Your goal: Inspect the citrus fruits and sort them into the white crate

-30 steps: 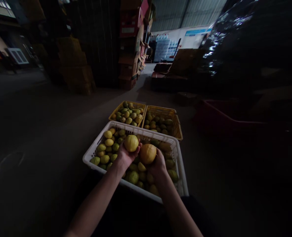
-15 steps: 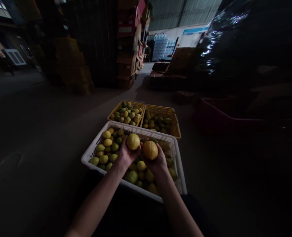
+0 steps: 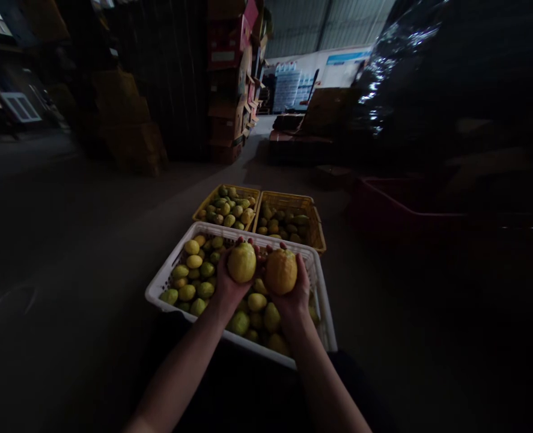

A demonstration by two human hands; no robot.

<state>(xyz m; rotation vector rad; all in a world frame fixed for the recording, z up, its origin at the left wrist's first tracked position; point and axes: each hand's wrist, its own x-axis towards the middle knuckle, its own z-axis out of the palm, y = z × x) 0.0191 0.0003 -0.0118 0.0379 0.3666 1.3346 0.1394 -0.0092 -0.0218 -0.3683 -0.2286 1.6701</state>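
Note:
My left hand cradles a yellow-green papaya-like fruit, its fingers curled round the far side. A second one, an orange-yellow papaya-like fruit, rests in my right hand, with thumb and fingertips showing around it. Both fruits are held side by side, close together but apart, above a white plastic crate. Inside that crate lie several more yellow and green fruits. My forearms hide part of its contents and near rim.
Two yellow crates of similar fruit, a left one and a right one, stand behind the white crate. A pink bin sits in shadow at right. Stacked cartons and a dark plastic-wrapped stack rise farther back.
Both hands have tilted their fruits more upright, and fingertips now show behind them. The right hand's fruit has shifted slightly up and right. The whole view has moved a little.

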